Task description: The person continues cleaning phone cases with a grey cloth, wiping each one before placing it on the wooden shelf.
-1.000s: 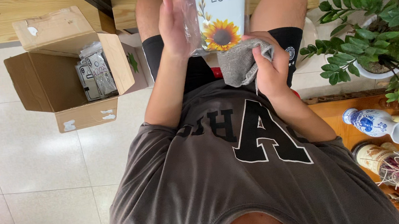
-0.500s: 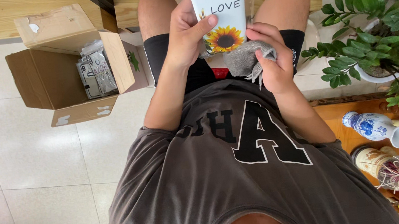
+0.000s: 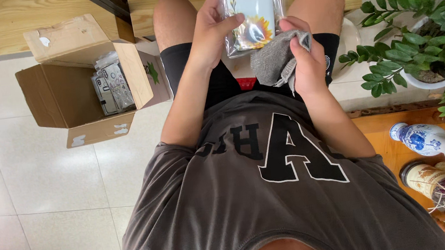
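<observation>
The phone case (image 3: 251, 13), sealed in a clear sleeve and printed with a sunflower, sat above the lap at twelve o'clock, gripped along its left edge by the left hand (image 3: 209, 34), whose fingers were closed around it. The right hand (image 3: 303, 60), at its four o'clock, was closed on a bunched grey cloth (image 3: 277, 60) touching the sleeve's lower corner. An open cardboard box (image 3: 75, 90) stood on the floor at nine o'clock, a leafy plant (image 3: 426, 34) at three, with bare tile between.
</observation>
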